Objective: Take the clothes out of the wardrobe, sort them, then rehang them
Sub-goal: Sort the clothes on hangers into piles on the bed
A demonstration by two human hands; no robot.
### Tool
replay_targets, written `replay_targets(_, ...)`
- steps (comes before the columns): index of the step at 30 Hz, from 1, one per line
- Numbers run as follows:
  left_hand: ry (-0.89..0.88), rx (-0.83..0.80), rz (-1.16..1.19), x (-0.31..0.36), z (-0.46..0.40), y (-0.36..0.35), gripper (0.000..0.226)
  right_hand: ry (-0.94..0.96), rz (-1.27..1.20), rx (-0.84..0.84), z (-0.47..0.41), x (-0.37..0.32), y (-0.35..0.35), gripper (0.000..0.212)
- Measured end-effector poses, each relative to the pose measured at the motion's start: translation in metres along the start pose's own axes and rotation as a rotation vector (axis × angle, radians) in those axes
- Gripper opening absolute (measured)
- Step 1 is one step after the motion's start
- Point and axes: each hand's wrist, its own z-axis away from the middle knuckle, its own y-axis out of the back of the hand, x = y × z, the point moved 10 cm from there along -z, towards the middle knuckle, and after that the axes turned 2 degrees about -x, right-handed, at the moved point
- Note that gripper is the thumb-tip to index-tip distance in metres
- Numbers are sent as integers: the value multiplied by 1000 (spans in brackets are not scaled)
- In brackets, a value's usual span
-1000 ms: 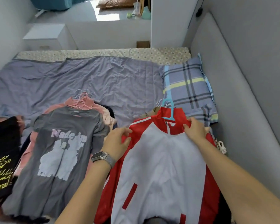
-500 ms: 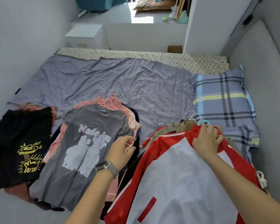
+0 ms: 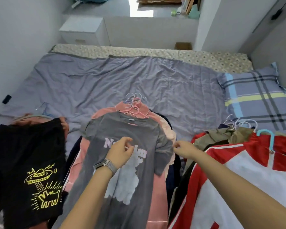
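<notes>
Both hands have left the red-and-white jacket (image 3: 248, 187) at 4 o'clock for the grey T-shirt (image 3: 122, 171) at centre; left hand (image 3: 120, 152) and right hand (image 3: 184, 149) hover loosely curled, empty. Sorting continues; next likely calls for grasping this shirt.

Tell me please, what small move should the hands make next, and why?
Probably take hold of the grey T-shirt. Both the left hand and the right hand hover over it, holding nothing, and it lies on top of the middle pile, on its hanger.

Bare quilt (image 3: 122, 80) beyond the clothes piles (image 3: 130, 162) lies open.
</notes>
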Motion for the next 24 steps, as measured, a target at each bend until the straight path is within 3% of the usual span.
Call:
replay_targets(7, 19, -12, 35, -77, -69, 19, 28, -83, 127, -25, -96, -32, -61, 48)
replay_targets(12, 51, -51, 61, -114, -108, -1, 29, -53, 141, 75, -148, -51, -57, 63)
replay_targets(19, 56, -107, 123, -144, -137, -28, 30, -103, 157, 229, -217, -56, -32, 68)
replay_targets(24, 74, -88, 141, -161, -144, -33, 28, -186, 29, 231, -256, -39, -35, 70)
